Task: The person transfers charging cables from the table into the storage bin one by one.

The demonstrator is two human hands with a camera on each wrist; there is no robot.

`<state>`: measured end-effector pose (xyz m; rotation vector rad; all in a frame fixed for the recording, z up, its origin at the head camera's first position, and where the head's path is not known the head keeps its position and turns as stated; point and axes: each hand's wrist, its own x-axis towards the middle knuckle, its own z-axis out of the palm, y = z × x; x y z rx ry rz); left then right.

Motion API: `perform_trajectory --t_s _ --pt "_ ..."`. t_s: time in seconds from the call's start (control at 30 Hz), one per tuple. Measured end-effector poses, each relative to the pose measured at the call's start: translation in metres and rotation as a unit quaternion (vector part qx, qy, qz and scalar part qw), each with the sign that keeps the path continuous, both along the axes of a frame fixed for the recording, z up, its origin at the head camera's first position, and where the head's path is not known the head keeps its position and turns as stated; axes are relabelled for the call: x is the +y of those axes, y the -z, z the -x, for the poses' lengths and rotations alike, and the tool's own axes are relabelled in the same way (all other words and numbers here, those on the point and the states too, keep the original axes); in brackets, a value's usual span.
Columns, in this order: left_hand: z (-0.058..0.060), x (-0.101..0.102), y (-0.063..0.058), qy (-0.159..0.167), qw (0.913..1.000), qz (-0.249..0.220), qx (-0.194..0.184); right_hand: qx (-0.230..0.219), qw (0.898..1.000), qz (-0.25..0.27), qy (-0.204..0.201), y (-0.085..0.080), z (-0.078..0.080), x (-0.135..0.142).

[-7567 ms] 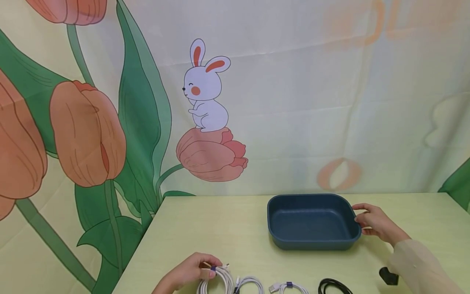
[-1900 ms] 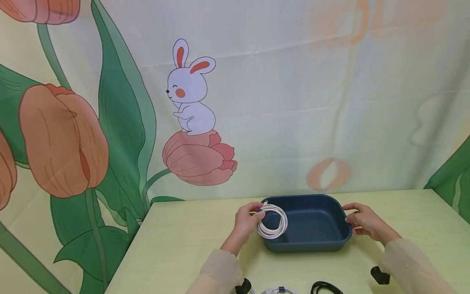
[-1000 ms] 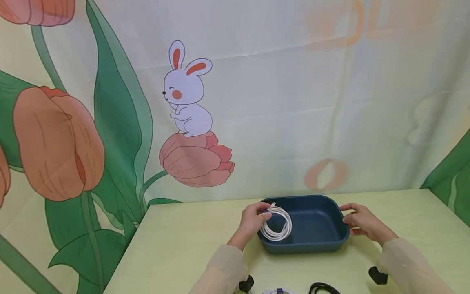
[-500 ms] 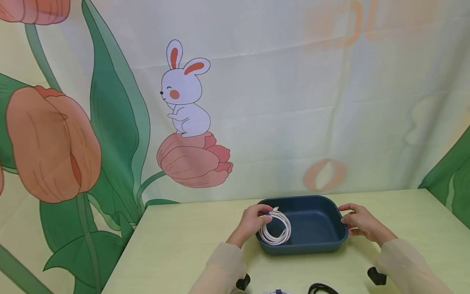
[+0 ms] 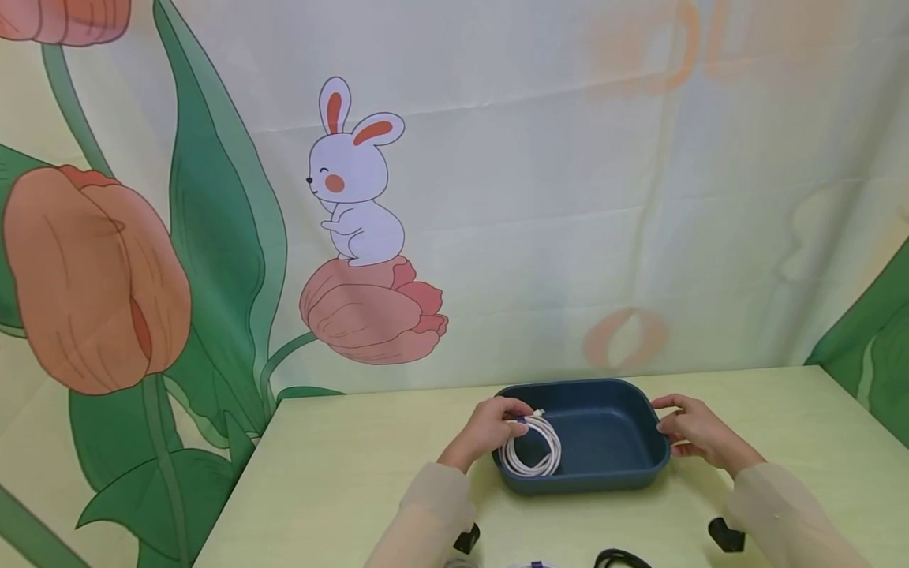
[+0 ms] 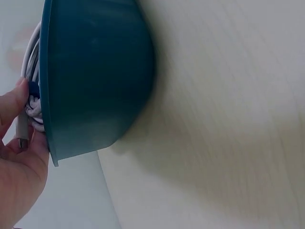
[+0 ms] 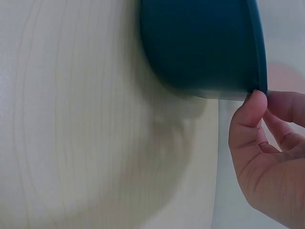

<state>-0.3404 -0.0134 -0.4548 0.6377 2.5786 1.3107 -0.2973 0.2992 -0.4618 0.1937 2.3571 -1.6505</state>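
Note:
My left hand [image 5: 486, 426] pinches a coiled white cable [image 5: 554, 448] at its dark blue tie, thumb in front. The coil leans inside the left end of a navy rectangular bin [image 5: 596, 479], its lower part below the rim. In the left wrist view, the cable's plug [image 6: 22, 138] with a metal tip sticks out by the fingers, close to the bin's rim [image 6: 44, 86]. My right hand [image 5: 699, 432] grips the bin's right end. Seen from the right wrist, the thumb [image 7: 255, 107] presses the outside at the rim and the index finger lies across from it.
At the bottom edge of the head view, a black cable [image 5: 619, 558] and a white cable with a blue tie [image 5: 537, 564] are partly cut off. The pale wooden table [image 5: 355, 473] backs onto a printed tulip-and-rabbit cloth [image 5: 497, 197]. Small black pieces show beside both sleeves.
My left hand has brought the white coil from the front row of cables to the bin, then lowered it inside. My right hand keeps its hold on the bin.

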Motion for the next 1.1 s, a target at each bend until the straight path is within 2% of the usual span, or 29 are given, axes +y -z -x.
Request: perform_trajectory --t_s 0.33,0.67,1.1 --pt "0.001 0.001 -0.003 0.036 0.9979 0.051 0.017 0.007 1.0 0.005 -0.004 0.002 0.0 0.002" --pt "0.003 0.007 -0.002 0.064 0.9888 0.116 0.069 0.004 1.0 0.002 -0.001 0.002 0.0 0.002" --pt "0.004 0.011 -0.004 0.068 0.9838 0.154 0.061 0.009 1.0 0.002 0.001 0.003 0.001 0.002"
